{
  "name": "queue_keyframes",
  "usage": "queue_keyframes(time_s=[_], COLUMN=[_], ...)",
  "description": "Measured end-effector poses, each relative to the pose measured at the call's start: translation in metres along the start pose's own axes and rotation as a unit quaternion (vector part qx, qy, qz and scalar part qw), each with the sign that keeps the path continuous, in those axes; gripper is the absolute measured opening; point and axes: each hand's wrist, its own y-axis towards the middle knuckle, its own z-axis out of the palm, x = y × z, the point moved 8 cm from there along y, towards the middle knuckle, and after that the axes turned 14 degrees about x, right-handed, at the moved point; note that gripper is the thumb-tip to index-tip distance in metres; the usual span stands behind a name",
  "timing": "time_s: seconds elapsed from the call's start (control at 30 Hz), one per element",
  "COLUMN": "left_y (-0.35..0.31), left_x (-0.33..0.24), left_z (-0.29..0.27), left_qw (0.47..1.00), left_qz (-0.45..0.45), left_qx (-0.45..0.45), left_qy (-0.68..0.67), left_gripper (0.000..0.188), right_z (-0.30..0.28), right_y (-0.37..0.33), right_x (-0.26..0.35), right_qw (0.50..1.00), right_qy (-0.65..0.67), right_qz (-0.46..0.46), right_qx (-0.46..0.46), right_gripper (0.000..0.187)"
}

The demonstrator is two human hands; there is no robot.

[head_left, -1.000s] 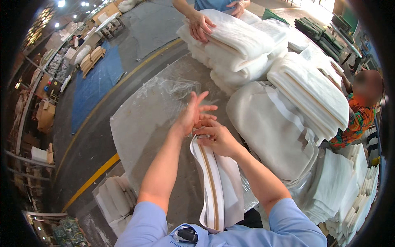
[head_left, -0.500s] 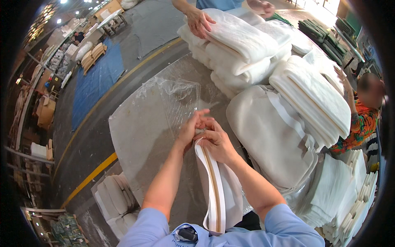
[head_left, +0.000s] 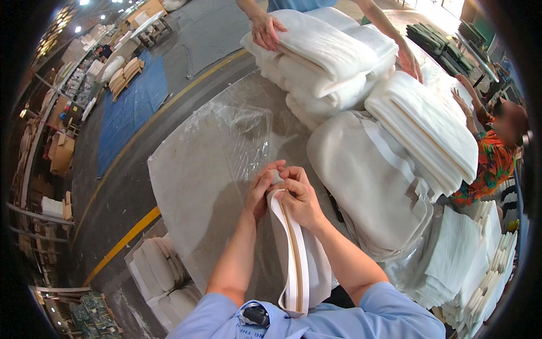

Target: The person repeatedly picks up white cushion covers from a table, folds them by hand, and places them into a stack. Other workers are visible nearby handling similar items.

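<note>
A pale grey fabric cover [head_left: 318,271] with white edging and a tan zipper [head_left: 294,248] runs from my chest out to my hands. My right hand [head_left: 300,198] is closed on its far end, thumb and fingers pinching the fabric. Close against it, my left hand [head_left: 260,191] has its fingers bent and pressed together at the same end. A small pale bit of material [head_left: 276,177] shows between the fingertips of both hands; its exact form is hidden. Under the hands lies a grey work surface [head_left: 192,164] with clear plastic sheeting [head_left: 243,133] on it.
To the right lies a stack of pale grey covers [head_left: 361,175]. Beyond it are folded white padding piles [head_left: 333,51], handled by a co-worker in blue [head_left: 293,4]. Another person in a bright patterned shirt [head_left: 491,164] stands at far right. White sheets [head_left: 451,254] are stacked at lower right.
My hands have drawn slightly nearer to me, and my left fingers have curled in from a more stretched pose. The blue-sleeved co-worker's other hand has come down onto the white padding.
</note>
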Motion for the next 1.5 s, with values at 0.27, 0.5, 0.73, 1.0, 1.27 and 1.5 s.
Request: queue_keyframes(time_s=[0.27,0.5,0.73,1.0,1.27,1.5], left_y=[-0.091,-0.27,-0.372,-0.442,-0.365,-0.31], left_x=[-0.048,-0.055,-0.049,-0.016,0.008,-0.024], left_z=[-0.078,-0.117,-0.055,0.046,0.16,0.144], left_qw=[0.98,0.925,0.971,0.961,0.996,0.975], left_qz=[0.048,0.109,-0.015,-0.179,-0.068,-0.029], left_qx=[-0.191,-0.35,-0.234,-0.148,-0.048,-0.068], left_qy=[0.026,0.104,0.05,0.147,-0.006,0.207], left_gripper=[0.064,0.037,0.056,0.096,0.098,0.091], right_z=[-0.021,-0.031,-0.004,-0.02,-0.059,0.013], right_y=[-0.109,-0.267,-0.25,-0.166,-0.11,-0.124], right_x=[0.023,-0.015,-0.023,-0.046,-0.029,0.026], right_qw=[0.998,0.966,0.961,0.928,0.931,0.978], right_qy=[0.031,0.138,0.133,0.243,0.207,0.101], right_qz=[0.051,0.203,0.1,0.104,0.079,0.08], right_qx=[-0.031,-0.076,-0.219,-0.261,-0.291,-0.167], right_gripper=[0.035,0.051,0.054,0.061,0.057,0.092])
